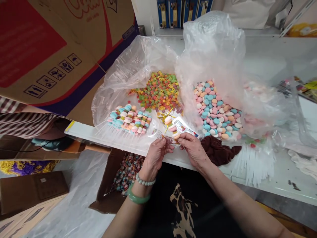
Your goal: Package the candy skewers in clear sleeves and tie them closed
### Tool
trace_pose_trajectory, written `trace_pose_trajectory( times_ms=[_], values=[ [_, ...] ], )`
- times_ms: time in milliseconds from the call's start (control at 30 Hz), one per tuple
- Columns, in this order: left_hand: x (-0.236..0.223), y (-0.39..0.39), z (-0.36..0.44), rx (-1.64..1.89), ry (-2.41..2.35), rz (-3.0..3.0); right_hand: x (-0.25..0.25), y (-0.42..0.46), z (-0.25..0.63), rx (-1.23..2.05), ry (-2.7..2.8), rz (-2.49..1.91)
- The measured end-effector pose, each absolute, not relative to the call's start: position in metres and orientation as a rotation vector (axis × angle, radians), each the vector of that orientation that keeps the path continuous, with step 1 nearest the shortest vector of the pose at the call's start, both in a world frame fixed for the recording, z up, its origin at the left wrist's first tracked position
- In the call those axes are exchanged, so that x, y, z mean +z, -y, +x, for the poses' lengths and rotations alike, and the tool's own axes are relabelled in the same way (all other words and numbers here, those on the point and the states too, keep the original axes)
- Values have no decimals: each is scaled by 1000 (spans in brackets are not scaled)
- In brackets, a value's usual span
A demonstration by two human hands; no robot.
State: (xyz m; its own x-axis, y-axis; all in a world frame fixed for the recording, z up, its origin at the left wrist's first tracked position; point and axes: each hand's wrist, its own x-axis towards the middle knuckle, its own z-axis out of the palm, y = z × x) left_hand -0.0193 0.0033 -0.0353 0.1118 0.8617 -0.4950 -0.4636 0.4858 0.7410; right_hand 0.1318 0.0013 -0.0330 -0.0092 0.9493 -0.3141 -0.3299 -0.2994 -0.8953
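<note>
Both hands meet at the table's front edge around a candy skewer (171, 127) of pastel candies and fruit rings, with a clear printed wrapper about it. My left hand (158, 150) is closed, its thumb and fingers pinching the wrapper (156, 133) low down. From the right side my right hand (192, 145) pinches the same wrapped skewer near its lower end. Gold twist ties (164, 115) lie just beyond. A printed white card or packet (185, 126) sits close to my right fingers. To the left is a pile of finished candy skewers (130, 119) with white sticks.
Clear bags hold fruit ring candies (160, 91) and pastel candies (210, 105). A brown cloth (219, 150) and white sticks (256, 162) lie right. A large carton (74, 43) stands left; below, an open box (105, 195) contains wrapped candies (127, 172).
</note>
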Motion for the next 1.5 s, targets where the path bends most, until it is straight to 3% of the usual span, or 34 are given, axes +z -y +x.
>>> trace_pose_trajectory(
  times_ms=[533, 967, 1500],
  values=[
    [-40, -2, -20, 1063, -1096, 291, -24, -6, 121, 1581, 767, -1266],
    [-27, -21, -45, 1163, -1020, -88, -34, 33, 152, 1111, 1177, -1350],
    [-24, -18, -36, 1239, -1073, 107, -34, 36, 156, 297, 1770, -1339]
  ],
)
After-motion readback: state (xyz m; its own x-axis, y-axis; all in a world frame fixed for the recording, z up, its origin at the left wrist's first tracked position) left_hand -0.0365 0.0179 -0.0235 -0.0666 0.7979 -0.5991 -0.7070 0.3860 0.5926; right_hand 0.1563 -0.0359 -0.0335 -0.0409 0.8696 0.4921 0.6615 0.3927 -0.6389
